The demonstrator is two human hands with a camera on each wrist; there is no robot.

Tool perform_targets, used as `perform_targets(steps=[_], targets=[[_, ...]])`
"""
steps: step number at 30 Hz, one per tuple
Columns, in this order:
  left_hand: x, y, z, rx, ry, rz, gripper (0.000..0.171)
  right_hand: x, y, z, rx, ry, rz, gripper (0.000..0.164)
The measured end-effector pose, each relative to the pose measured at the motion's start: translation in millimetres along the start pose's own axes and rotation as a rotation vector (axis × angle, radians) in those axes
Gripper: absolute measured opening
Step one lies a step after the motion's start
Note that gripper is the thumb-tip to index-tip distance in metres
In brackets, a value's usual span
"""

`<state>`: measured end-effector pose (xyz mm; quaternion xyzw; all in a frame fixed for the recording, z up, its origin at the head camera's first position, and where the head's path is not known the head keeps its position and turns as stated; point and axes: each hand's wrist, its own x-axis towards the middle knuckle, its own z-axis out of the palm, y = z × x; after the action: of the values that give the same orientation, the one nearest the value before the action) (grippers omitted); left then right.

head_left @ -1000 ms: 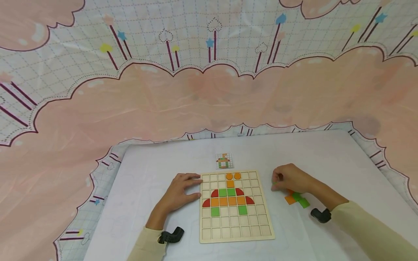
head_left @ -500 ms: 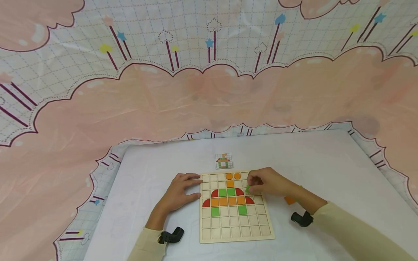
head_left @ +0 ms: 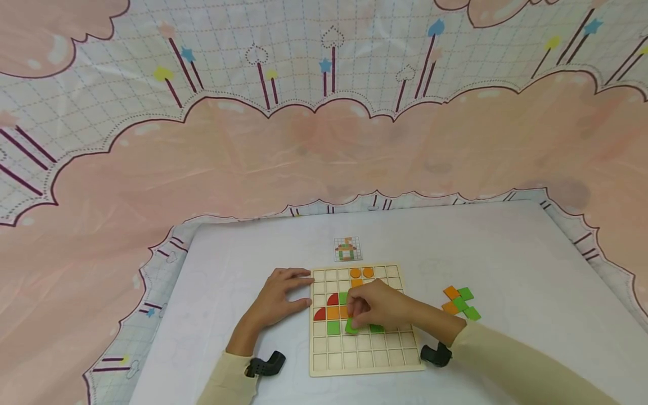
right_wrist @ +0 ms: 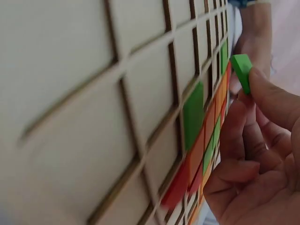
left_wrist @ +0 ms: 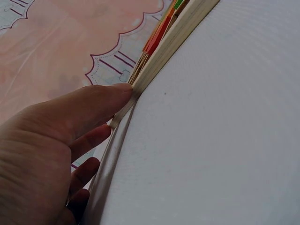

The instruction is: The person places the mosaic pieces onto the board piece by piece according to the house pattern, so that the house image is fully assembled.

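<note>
A wooden grid board (head_left: 367,363) lies on the white table, with red, orange and green flat pieces set in its cells. Above the board's middle, my right hand (head_left: 382,304) pinches a green square tile (right_wrist: 242,70) between thumb and fingers. The tile is tilted and apart from the cells in the right wrist view. My left hand (head_left: 278,298) rests at the board's left edge, its fingertips and thumb touching the side. In the left wrist view the thumb (left_wrist: 108,101) lies against the board's rim. The right hand hides part of the middle rows.
A small pattern card (head_left: 347,249) lies just beyond the board's far edge. To the right of the board sits a loose cluster of orange and green square tiles (head_left: 459,304). A patterned cloth (head_left: 324,146) hangs behind the table.
My right hand has moved left from the loose tiles to above the board's middle, bringing a green tile. My left hand has stayed at the board's left edge.
</note>
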<state>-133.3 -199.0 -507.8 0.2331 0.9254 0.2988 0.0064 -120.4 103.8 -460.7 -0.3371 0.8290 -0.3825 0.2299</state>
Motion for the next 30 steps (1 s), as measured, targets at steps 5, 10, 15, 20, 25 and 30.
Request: perform_targets(steps=[5,10,15,20,25,30], targets=[[-0.2,-1.2,0.7,-0.004,0.007,0.001,0.047,9.9,-9.1,13.5,0.015,0.002,0.002,0.02],[0.1,-2.2,1.1,-0.009,0.008,0.005,0.047,16.2,-16.4,24.3,-0.004,-0.01,0.03,0.023],[-0.5,-2.2,0.1,-0.007,0.01,0.017,0.046,18.8,-22.7,32.6,-0.031,-0.011,0.069,0.025],[-0.5,-1.6,-0.6,-0.002,0.013,0.024,0.046,22.0,-25.9,38.3,-0.058,0.008,0.052,0.025],[-0.5,-1.0,-0.2,-0.007,0.009,0.016,0.046,22.1,-27.3,39.6,-0.103,0.027,0.056,0.026],[-0.7,-1.3,0.1,-0.007,0.012,0.018,0.046,22.6,-27.5,40.0,-0.121,0.035,0.07,0.028]])
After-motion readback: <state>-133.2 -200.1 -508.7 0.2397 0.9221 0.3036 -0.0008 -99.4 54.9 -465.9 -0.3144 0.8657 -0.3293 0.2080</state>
